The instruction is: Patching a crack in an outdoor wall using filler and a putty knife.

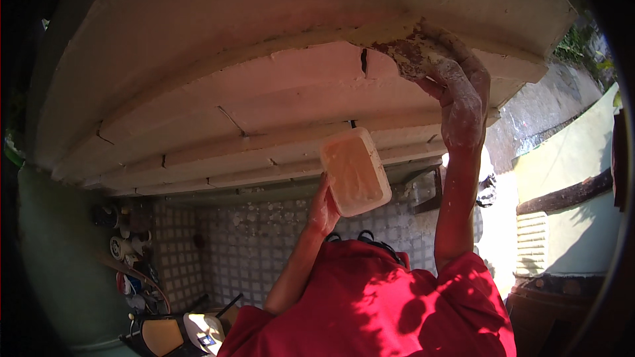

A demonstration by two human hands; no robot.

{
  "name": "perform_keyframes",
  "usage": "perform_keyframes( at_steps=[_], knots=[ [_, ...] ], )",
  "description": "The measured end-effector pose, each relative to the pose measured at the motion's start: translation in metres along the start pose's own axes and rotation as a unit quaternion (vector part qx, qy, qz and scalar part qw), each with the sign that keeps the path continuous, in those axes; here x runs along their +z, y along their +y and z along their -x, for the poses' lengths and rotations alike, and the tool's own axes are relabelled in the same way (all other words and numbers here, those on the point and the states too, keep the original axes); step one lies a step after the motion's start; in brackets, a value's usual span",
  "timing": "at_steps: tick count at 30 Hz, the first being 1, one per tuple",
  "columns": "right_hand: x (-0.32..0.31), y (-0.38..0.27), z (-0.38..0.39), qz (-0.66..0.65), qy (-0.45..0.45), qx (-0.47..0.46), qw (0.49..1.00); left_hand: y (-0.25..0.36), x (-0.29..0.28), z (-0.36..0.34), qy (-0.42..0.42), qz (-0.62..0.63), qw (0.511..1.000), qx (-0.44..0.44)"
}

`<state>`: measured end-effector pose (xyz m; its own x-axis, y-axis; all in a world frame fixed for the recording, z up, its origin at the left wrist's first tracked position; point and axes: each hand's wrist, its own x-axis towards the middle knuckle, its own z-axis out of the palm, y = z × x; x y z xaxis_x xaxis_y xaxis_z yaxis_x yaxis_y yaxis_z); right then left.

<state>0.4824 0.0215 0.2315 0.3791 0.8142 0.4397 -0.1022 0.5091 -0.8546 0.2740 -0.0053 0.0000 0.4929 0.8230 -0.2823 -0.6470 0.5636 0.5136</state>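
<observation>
My left hand (322, 210) grips the side of a rectangular plastic tub (381, 188), held tilted below the ledges. Smooth pale paste (354, 175) coats the inside of the tub. My right hand (462, 96), whitened with dried paste or dust, is raised at the edge of the pink ledge (231, 56). Its fingers bend closed against a crusty brown-and-cream patch (413, 53) on that edge. Whether a small tool or lump sits in those fingers is hidden. Left of the patch, a dark gap (364, 61) cuts into the pink face.
Further stepped ledges (278, 152) run below, with small dark cracks. The tiled floor (251, 238) is spotted with pale splashes. Cans and containers (129, 244) stand along the left wall. A chair (162, 335) is at the lower left. Bright sunlight falls on the right.
</observation>
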Motion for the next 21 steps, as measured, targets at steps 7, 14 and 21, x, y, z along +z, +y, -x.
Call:
perform_keyframes(
  at_steps=[7,14,21],
  knots=[
    [-0.003,-0.009,-0.009,0.146,-0.058,-0.01,0.988,0.003,-0.008,0.001,0.01,0.005,1.0,0.011],
    [0.009,-0.009,-0.017,0.287,0.01,-0.047,0.957,0.003,-0.013,0.002,0.008,0.016,1.0,0.005],
    [0.011,-0.003,-0.043,0.434,0.063,-0.121,0.89,0.004,-0.013,0.005,0.02,0.024,0.999,0.009]
  ],
)
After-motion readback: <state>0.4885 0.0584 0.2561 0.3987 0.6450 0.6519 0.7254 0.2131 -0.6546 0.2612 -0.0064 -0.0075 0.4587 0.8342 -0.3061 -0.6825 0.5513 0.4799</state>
